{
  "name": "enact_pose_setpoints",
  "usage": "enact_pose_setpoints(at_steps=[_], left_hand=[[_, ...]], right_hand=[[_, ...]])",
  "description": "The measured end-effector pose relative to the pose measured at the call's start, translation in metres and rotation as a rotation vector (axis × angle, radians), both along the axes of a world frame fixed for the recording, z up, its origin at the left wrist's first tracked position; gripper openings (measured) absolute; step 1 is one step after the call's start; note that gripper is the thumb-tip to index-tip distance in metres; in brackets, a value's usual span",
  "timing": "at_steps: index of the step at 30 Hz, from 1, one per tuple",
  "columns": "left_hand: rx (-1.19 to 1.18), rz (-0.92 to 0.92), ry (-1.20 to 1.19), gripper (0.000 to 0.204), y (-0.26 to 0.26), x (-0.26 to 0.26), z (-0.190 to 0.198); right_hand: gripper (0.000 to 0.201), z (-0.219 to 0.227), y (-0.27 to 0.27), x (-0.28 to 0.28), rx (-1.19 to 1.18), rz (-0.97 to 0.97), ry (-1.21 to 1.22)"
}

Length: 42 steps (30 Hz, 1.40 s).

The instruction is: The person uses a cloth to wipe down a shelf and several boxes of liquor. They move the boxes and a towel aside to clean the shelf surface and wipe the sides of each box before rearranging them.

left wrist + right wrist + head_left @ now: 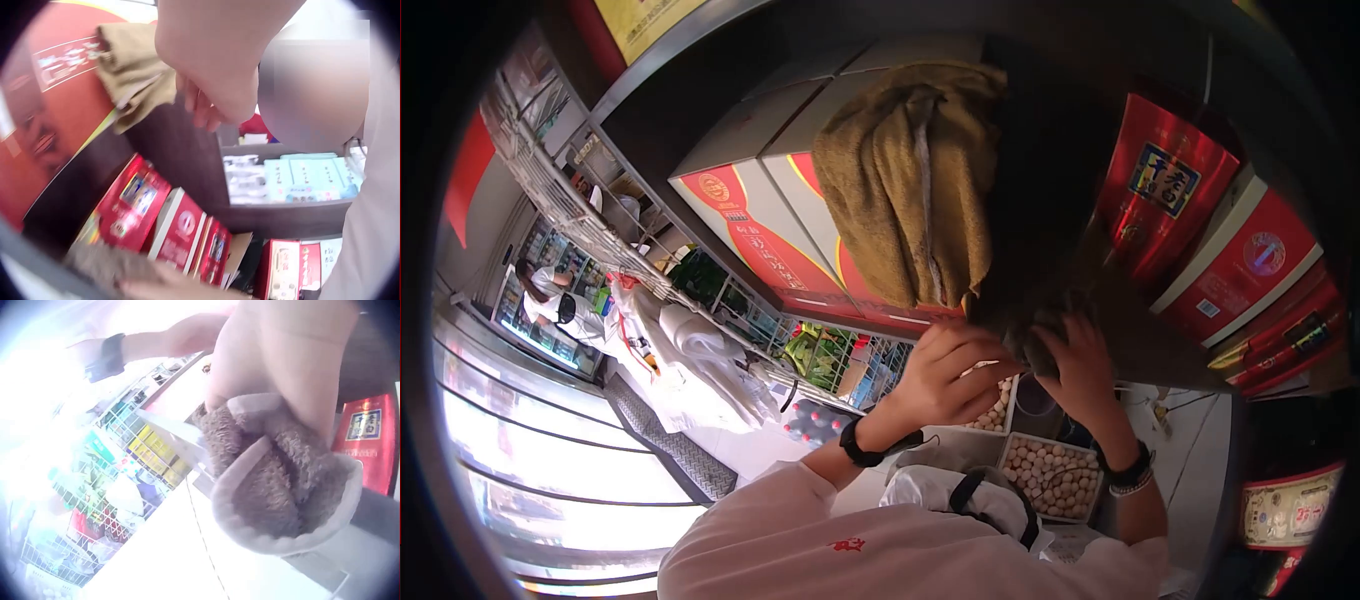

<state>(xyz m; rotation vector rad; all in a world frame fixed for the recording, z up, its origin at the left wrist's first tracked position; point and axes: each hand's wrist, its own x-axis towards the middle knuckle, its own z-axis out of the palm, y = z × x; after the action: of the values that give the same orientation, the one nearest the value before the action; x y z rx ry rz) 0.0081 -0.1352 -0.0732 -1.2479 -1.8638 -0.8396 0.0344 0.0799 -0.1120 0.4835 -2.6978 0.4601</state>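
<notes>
A bunched brown-grey cloth (269, 481) with a pale stitched border sits in my right hand (1083, 380), which grips it. In the head view this cloth (1028, 345) looks dark against the shelf. My left hand (955, 375) is close beside the right one, its fingers loosely bent and holding nothing. From the left wrist, the left hand (215, 62) appears above a dark shelf panel, fingers hanging down. A mustard-brown towel (910, 190) drapes over the front of large red-and-white cartons (750, 215), just beyond the left hand.
Red gift boxes (1165, 185) and a white-and-red carton (1245, 255) stand on the shelf at right. Below are crates of eggs (1050, 470). Wire baskets (825, 355) with goods and a lit cooler (550, 450) lie left; another person (560, 300) is far left.
</notes>
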Motion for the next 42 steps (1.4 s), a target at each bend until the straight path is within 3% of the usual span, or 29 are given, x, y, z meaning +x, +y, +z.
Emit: enact_pose_setpoints(at_steps=[3, 4, 7, 10, 14, 26, 30, 32, 33, 38, 41, 42], left_hand=[[0.178, 0.047, 0.288, 0.031, -0.013, -0.005, 0.073], [0.235, 0.150, 0.320, 0.030, -0.014, -0.007, 0.094], [0.348, 0.393, 0.369, 0.027, -0.007, -0.033, 0.134], [0.208, 0.697, 0.384, 0.022, 0.008, -0.062, 0.131], [0.333, 0.671, 0.462, 0.021, 0.015, -0.073, 0.122], [0.252, 0.578, 0.551, 0.017, 0.005, -0.077, 0.125], [0.239, 0.559, 0.566, 0.018, 0.003, -0.076, 0.126], [0.232, 0.551, 0.570, 0.018, 0.001, -0.075, 0.125], [0.222, 0.565, 0.568, 0.019, 0.000, -0.071, 0.125], [0.184, 0.585, 0.535, 0.021, -0.007, -0.038, 0.125], [0.159, 0.580, 0.567, 0.022, -0.014, -0.026, 0.122], [0.143, 0.567, 0.578, 0.022, -0.016, -0.024, 0.122]], right_hand=[[0.054, -0.012, -0.006, 0.003, -0.041, -0.063, 0.132], [0.054, -0.017, -0.010, 0.002, -0.029, -0.035, 0.134], [0.047, -0.027, -0.019, -0.002, -0.031, -0.185, 0.343], [0.046, -0.032, -0.020, -0.003, -0.014, -0.222, 0.382], [0.046, -0.035, -0.018, -0.004, -0.007, -0.217, 0.399], [0.044, -0.036, -0.013, -0.003, -0.044, -0.246, 0.322], [0.039, -0.034, -0.010, -0.012, -0.246, -0.310, 0.234], [0.042, -0.035, -0.007, -0.020, -0.767, -0.283, 0.179], [0.040, -0.027, -0.004, -0.022, -0.974, -0.213, 0.030], [0.038, 0.020, -0.017, -0.034, -1.377, -0.116, 0.022], [0.040, 0.020, -0.023, -0.061, -1.514, -0.123, -0.095], [0.039, 0.029, -0.028, -0.067, -1.587, -0.038, -0.215]])
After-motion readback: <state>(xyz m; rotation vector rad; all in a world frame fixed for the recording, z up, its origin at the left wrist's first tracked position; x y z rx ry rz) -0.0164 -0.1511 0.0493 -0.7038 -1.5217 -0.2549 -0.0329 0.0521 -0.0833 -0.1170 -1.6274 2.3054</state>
